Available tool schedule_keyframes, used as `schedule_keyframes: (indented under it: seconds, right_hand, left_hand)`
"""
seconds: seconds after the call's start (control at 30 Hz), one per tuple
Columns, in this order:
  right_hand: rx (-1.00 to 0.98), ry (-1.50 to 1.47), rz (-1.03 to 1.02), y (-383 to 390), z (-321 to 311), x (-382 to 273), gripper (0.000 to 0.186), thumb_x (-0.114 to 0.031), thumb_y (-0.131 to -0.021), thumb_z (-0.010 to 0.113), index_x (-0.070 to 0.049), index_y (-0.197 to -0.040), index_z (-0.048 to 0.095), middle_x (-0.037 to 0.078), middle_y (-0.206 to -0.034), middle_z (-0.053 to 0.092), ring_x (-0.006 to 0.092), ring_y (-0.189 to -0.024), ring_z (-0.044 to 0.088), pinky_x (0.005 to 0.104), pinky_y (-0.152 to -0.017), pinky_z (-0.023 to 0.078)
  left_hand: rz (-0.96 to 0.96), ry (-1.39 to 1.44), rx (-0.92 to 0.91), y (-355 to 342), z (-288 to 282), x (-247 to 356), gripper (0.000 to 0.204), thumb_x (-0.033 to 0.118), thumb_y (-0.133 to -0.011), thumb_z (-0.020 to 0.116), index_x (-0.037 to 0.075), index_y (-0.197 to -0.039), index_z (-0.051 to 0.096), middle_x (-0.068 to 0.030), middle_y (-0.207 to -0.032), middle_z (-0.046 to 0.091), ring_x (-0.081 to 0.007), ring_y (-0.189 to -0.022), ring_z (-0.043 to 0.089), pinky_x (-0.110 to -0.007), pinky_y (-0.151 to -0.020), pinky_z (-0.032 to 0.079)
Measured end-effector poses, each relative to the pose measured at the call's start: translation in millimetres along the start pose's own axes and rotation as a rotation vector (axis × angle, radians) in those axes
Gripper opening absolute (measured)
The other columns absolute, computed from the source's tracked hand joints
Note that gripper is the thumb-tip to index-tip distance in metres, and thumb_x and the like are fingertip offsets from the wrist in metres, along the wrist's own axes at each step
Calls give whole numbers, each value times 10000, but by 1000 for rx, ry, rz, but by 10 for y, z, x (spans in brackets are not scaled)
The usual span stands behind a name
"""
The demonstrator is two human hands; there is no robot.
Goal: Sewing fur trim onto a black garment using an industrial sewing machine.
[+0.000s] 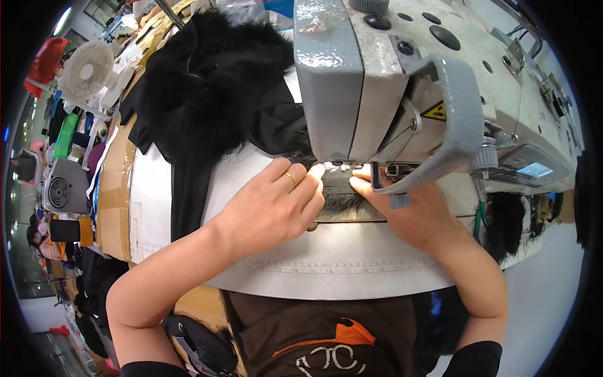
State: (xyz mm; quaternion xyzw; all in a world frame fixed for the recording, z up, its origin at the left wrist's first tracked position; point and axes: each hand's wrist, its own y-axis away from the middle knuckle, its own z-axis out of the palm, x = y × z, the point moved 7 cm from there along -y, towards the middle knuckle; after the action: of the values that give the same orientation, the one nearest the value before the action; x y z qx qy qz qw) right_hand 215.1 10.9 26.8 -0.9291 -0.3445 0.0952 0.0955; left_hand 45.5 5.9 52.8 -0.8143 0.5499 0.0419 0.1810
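Observation:
Under the head of a grey-white sewing machine [326, 81] lies a strip of dark fabric with a furry edge [339, 204]. My left hand [276, 201], with a gold ring on one finger, has its fingers curled together at the strip's left side, close to the needle area. From the right, my right hand [411, 217] holds the strip down with thumb and fingertip; the machine's grey curved guard [461, 125] covers some of its fingers. A black garment with a large fur part [207, 88] is heaped left of the machine head, one piece hanging toward the table's front.
The white machine table [301, 276] has a ruler along its front edge. A small lit display panel [534, 169] is at the right, with black fur pieces [505, 223] below it. A white fan [88, 70], cardboard [115, 195] and piled materials stand at the left.

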Motion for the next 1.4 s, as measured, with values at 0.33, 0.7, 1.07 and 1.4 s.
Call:
schedule_keyframes:
  seconds: [0.33,0.7,1.07,1.4]
  right_hand:
    - [4,-13,-21,-14,12,4,242,-147,-957,666,-164,-1178,763,75,-1132,739,251,-947,721,371,-791,555]
    - [159,-72,12,-3,-125,102,68,-121,-757,666,-82,-812,677,29,-882,635,236,-849,658,394,-693,546]
    - [83,-8,-14,66,-145,223,107,-111,-787,677,-72,-879,637,61,-805,641,274,-748,678,406,-598,533]
    - [96,-162,214,45,-120,292,203,-147,-803,706,-122,-998,756,72,-802,701,306,-740,687,424,-648,536]
  left_hand:
    - [-43,48,-66,-24,11,-38,228,147,-752,664,16,-936,633,-95,-978,652,-235,-936,591,-362,-869,492]
    - [-114,31,28,-121,91,-80,191,108,-724,662,50,-894,598,-74,-882,595,-241,-895,597,-383,-942,489]
    - [-156,111,82,-203,191,-117,142,97,-704,669,67,-820,593,-32,-731,550,-247,-852,624,-458,-1080,462]
    - [-242,410,94,-11,273,-340,211,93,-808,653,113,-1011,709,-14,-872,601,-262,-1020,588,-519,-1152,425]
